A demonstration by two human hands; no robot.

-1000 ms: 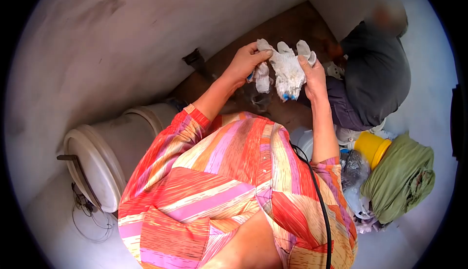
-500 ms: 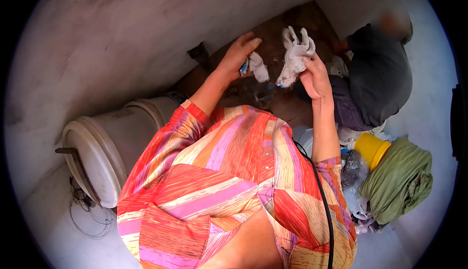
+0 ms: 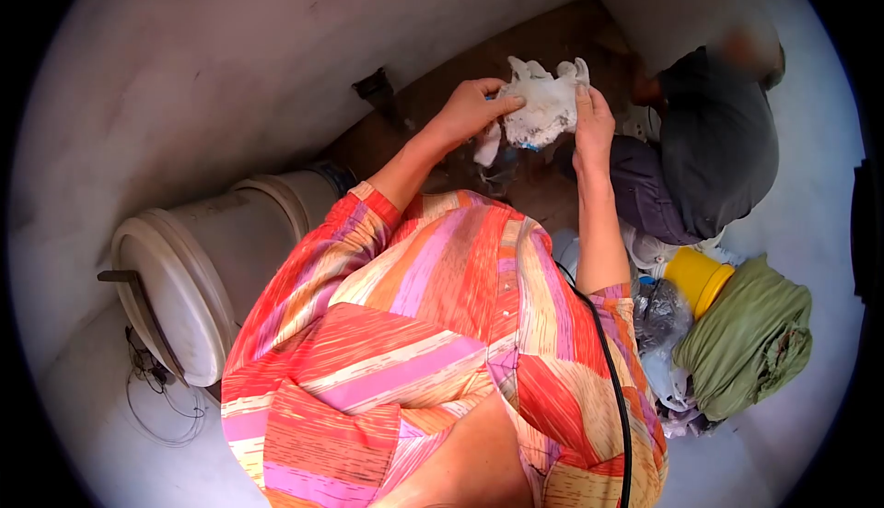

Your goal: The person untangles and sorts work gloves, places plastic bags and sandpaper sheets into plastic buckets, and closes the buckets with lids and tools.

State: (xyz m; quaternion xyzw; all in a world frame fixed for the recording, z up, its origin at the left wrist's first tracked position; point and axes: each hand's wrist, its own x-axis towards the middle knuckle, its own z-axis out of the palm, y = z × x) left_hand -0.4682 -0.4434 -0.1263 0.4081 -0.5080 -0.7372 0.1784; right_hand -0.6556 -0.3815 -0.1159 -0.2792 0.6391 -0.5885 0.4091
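White glove (image 3: pixel 545 110), one, spread between our two hands in front of our chest.

Our left hand (image 3: pixel 471 109) pinches its left edge, our right hand (image 3: pixel 594 127) its right; one smaller white piece (image 3: pixel 488 145) hangs below the left and, we judge, could drop should that grip loosen. Around us we count one person (image 3: pixel 718 144) in dark clothing, one yellow container (image 3: pixel 697 280), one green bundle (image 3: pixel 746 338), one lidded drum (image 3: pixel 235 245).

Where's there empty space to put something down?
Bare brown surface shows between the white knit glove and the wall. A pale patch lies free below the green cloth bundle. It's crowded beside the bundle: yellow container, plastic bags.
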